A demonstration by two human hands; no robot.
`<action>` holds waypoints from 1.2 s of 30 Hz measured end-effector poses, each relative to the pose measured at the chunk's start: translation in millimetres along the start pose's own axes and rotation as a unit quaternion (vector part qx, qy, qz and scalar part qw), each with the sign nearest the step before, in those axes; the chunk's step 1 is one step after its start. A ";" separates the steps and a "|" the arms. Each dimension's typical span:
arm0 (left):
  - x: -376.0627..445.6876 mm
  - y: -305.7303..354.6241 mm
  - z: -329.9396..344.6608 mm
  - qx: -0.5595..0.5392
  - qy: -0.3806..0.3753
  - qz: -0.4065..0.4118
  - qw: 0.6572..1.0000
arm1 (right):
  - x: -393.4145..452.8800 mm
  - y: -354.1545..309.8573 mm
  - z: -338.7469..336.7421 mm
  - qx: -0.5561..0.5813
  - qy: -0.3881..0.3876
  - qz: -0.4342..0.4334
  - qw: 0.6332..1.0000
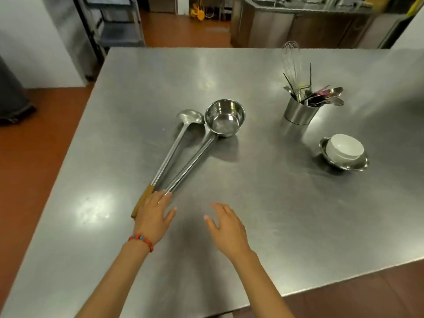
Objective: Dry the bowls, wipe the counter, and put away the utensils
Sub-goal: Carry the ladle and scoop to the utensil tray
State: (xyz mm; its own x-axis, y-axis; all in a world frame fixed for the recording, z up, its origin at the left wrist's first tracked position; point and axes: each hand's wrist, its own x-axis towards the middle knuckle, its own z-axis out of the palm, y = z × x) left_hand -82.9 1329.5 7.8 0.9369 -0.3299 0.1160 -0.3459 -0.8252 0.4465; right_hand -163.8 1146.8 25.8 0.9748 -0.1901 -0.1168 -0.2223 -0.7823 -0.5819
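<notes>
A steel tabletop (252, 203) fills most of the view, with red-brown floor to its left and along the near right corner. The left hand (153, 216), with a red beaded bracelet (141, 241) at its wrist, lies flat with fingers straight and slightly spread, its fingertips at the near ends of two long handles; whether it actually presses on them cannot be told. The right hand (226, 228) hovers just to the right of it, fingers relaxed and spread, holding nothing. The ladle (176, 150) lies on the tabletop with its bowl at the far end and its wooden grip pointing toward the near left edge, partly covered by the left hand. Just to the right of it, almost parallel, lies a long-handled steel dipper (224, 118), its deep cup upright beside the ladle's bowl. Farther right and toward the far side stands a steel utensil holder (299, 112) packed with spoons, a whisk (291, 58) and dark chopsticks. Nearer, on the right, a white bowl (344, 148) sits nested inside a shallow steel bowl (351, 165). Beyond the tabletop, steel cabinets and a shelf rack stand at the far wall.
</notes>
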 end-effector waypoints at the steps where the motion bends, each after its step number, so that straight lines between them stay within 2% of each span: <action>1: -1.4 -5.6 -2.4 -0.009 0.006 -0.019 1.000 | 5.7 -3.0 4.7 0.006 -0.013 -0.006 1.000; 8: -6.7 -36.2 -13.6 -0.060 0.044 -0.108 0.991 | 35.8 -22.9 39.0 0.024 -0.099 -0.038 0.994; 12: 2.1 -53.0 -12.0 -0.189 0.057 -0.264 0.944 | 52.9 -39.6 56.7 0.107 -0.112 0.029 0.987; 16: 24.1 -71.8 -11.0 -0.250 0.025 -0.328 0.911 | 74.1 -58.1 72.9 0.241 -0.071 0.117 0.961; 19: 39.7 -80.8 -6.1 -0.262 -0.012 -0.342 0.902 | 88.5 -64.5 86.5 0.284 -0.047 0.167 0.943; 24: 58.0 -96.7 3.1 -0.224 -0.072 -0.346 0.908 | 112.5 -70.4 107.8 0.259 -0.055 0.221 0.939; 36: 69.8 -109.5 16.8 -0.209 -0.126 -0.305 0.920 | 139.1 -73.6 112.1 0.221 -0.064 0.254 0.940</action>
State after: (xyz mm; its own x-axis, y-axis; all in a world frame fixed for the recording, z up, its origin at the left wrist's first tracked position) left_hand 19.5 1389.2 -47.9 0.8900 -0.0022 -0.4560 0.3409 -0.6610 0.6685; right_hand -9.7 1244.4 -37.8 0.7464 -0.3773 -0.5482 -0.6564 -0.2818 -0.6998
